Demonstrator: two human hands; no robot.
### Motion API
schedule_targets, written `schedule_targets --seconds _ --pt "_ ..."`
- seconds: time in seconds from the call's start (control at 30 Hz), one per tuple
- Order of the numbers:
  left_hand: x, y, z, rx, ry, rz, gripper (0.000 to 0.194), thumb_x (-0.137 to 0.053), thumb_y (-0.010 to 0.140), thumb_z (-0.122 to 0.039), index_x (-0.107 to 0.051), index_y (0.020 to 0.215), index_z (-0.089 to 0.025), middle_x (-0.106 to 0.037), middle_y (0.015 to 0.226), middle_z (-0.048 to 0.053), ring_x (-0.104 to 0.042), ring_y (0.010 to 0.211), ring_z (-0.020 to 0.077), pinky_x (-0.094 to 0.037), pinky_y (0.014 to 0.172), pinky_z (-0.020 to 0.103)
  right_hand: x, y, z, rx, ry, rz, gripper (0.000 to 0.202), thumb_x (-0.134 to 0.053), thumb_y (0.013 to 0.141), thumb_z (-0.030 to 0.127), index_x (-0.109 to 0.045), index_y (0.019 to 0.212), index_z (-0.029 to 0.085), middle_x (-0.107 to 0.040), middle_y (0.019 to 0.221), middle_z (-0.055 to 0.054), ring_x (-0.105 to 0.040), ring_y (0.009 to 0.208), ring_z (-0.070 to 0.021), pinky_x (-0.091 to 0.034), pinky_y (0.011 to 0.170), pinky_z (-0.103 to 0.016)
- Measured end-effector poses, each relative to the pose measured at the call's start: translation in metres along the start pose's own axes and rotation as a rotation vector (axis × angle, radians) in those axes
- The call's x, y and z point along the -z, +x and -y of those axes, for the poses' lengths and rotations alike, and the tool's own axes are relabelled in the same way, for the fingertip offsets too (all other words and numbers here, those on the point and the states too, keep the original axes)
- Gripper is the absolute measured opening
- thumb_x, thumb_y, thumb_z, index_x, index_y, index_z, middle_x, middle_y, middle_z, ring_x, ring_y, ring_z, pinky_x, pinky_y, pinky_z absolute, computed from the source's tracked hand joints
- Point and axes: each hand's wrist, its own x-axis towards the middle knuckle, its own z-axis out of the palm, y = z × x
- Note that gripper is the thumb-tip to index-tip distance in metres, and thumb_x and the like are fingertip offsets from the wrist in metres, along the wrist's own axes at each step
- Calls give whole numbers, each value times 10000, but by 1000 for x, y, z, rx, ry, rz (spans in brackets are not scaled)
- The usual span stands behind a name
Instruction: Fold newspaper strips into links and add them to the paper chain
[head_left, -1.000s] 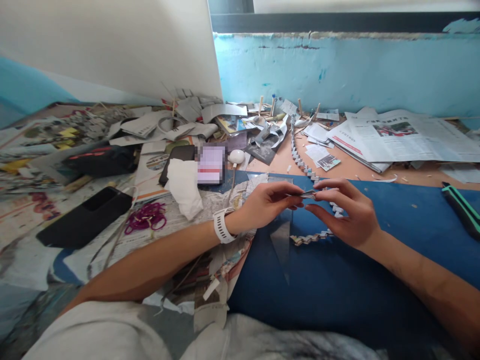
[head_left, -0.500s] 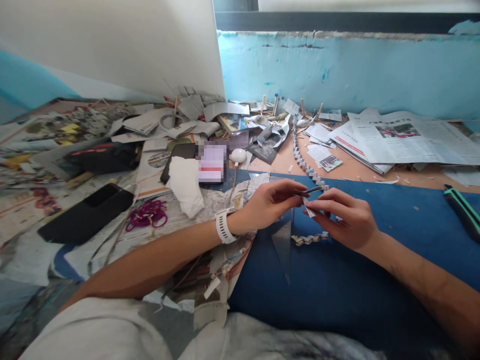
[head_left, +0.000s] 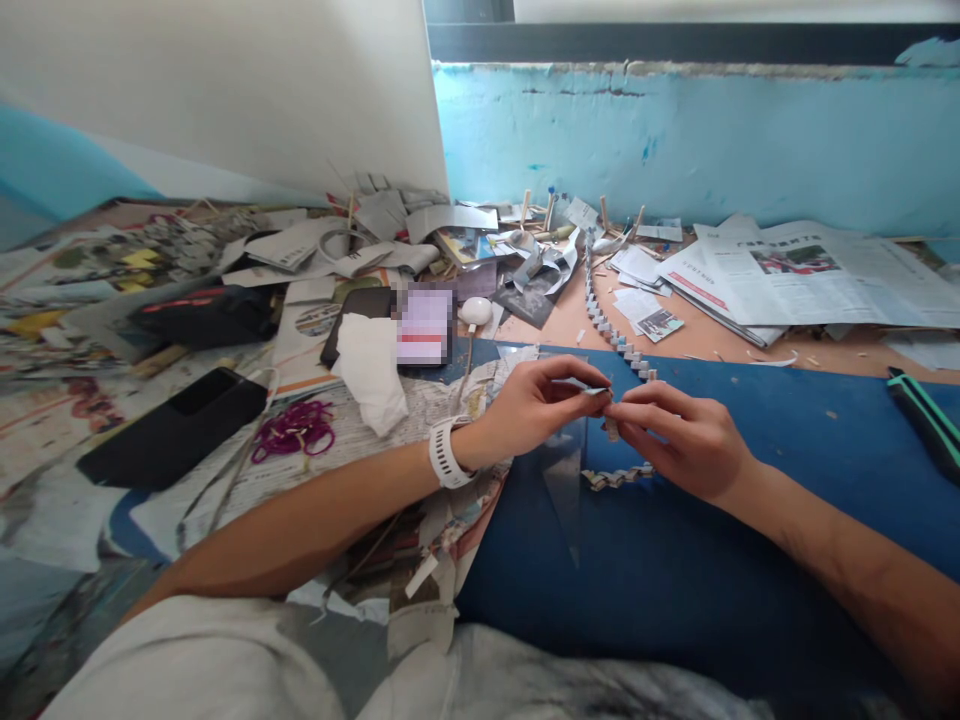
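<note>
Between my two hands is a small folded paper strip [head_left: 598, 391]. My left hand [head_left: 538, 410] pinches it between thumb and fingers. Fingertips of my right hand [head_left: 690, 438] meet the left ones and close on a small paper piece [head_left: 612, 428] pointing downward; whether both papers are joined is hidden. A zigzag chain of folded paper [head_left: 600, 318] runs from the back of the table toward the right hand. Another stretch of folded paper chain [head_left: 621, 478] lies below that hand, on the blue mat [head_left: 675, 590]. A clear set square [head_left: 562, 490] rests left of it.
A green and black utility knife [head_left: 924, 425] lies at the right. Newspapers [head_left: 840, 275] and paper scraps crowd the back. At left are a black phone-like device [head_left: 176, 425], purple cord [head_left: 296, 430], a white tissue [head_left: 371, 370] and a lit phone [head_left: 424, 325].
The strip that stuck out across the fingers is now folded down small between the fingertips. My fingertips have come closer together; the arms have barely moved.
</note>
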Motion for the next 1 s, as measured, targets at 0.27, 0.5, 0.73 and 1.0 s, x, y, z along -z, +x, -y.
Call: schedule_targets --seconds 0.27,0.5,0.73,1.0 --pt "-6 0 -4 -15 32 -26 209 -826 851 -260 -731 983 -128 -779 888 56 -758 825 149 -634 790 253 7 3 -1 33 69 68 217 -647 971 89 -708 1146 203 -765 1022 -68 -745 814 -144 -567 749 -240" --pt "-6 -4 -4 -4 107 16 228 -809 871 -309 -728 1004 -141 -779 900 62 -752 861 166 -629 816 279 6 6 3 -104 368 60 183 -674 971 122 -731 1124 207 -761 1006 -54 -731 850 -132 -578 773 -234" --pt "-7 -3 -3 -55 153 -79 251 -830 848 -333 -739 990 -147 -784 886 57 -763 811 162 -644 785 265 6 10 7 -400 478 90 89 -689 973 266 -758 1007 222 -742 1014 -41 -717 794 -128 -616 650 -227" --pt "-7 -6 -3 -120 123 -61 213 -810 868 -308 -755 996 -147 -787 956 71 -789 938 203 -672 894 320 3 10 14 -428 385 -102 68 -755 926 265 -753 974 217 -771 933 -47 -757 844 -177 -684 728 -279"
